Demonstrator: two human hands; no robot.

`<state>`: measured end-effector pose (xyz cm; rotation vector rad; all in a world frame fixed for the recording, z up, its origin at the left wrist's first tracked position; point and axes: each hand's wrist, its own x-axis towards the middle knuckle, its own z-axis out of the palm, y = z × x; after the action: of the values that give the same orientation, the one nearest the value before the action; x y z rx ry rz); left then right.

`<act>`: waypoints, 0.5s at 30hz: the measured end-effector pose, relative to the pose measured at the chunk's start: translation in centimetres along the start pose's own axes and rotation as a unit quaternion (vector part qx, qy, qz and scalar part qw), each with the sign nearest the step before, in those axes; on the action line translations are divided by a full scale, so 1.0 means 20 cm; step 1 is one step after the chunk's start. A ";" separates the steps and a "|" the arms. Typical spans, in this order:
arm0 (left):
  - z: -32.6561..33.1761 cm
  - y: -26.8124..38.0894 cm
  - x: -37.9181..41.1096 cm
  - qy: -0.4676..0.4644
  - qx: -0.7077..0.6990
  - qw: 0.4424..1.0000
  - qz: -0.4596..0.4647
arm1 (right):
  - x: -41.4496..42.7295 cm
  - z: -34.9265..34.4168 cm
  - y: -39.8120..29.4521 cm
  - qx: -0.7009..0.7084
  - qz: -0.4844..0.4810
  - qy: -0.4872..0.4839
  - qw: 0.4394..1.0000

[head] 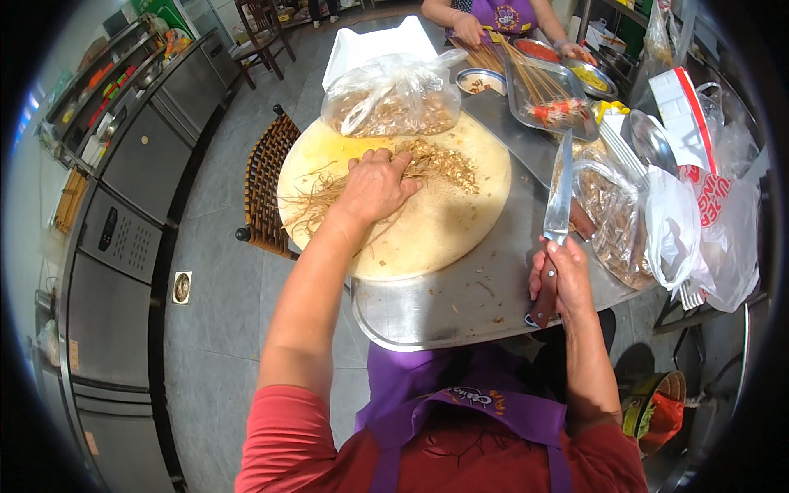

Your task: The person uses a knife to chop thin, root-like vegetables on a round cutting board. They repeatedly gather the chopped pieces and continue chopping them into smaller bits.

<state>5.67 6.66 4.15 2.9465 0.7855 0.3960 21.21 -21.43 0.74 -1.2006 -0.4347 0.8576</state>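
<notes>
My left hand (377,185) rests palm down, fingers slightly spread, on a pile of thin brown root-like strands (320,196) on a round cutting board (444,237). Chopped brown pieces (453,163) lie just beyond its fingertips. To the right, my right hand (564,271) grips the wooden handle of a large kitchen knife (560,197), its blade pointing away from me above the metal table (431,308). A tied clear plastic bag of brown pieces (394,101) sits on the board's far edge. What lies under my left palm is hidden.
Another bag of brown food (610,209), white plastic bags (715,228) and a metal tray with skewers (555,117) stand at the right. Across the table a co-worker in a purple apron (505,15) handles skewers. A woven chair (268,185) is left of the board; a bin (653,413) stands lower right.
</notes>
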 end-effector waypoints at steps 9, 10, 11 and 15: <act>0.04 -0.02 -0.03 0.083 -0.058 0.993 0.068 | 0.00 0.01 0.00 0.013 -0.002 0.004 1.000; 0.04 -0.02 -0.04 0.091 -0.062 0.992 0.067 | 0.00 0.01 0.00 0.013 -0.005 0.005 1.000; 0.04 -0.02 -0.04 0.098 -0.065 0.991 0.066 | 0.00 0.01 0.00 0.018 -0.004 0.005 1.000; 0.07 0.00 -0.03 0.129 -0.073 0.988 0.038 | 0.01 0.00 0.01 0.026 0.007 0.000 1.000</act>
<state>5.46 6.41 2.56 2.8281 0.6364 0.8176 21.27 -21.21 0.48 -1.1574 -0.4019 0.8753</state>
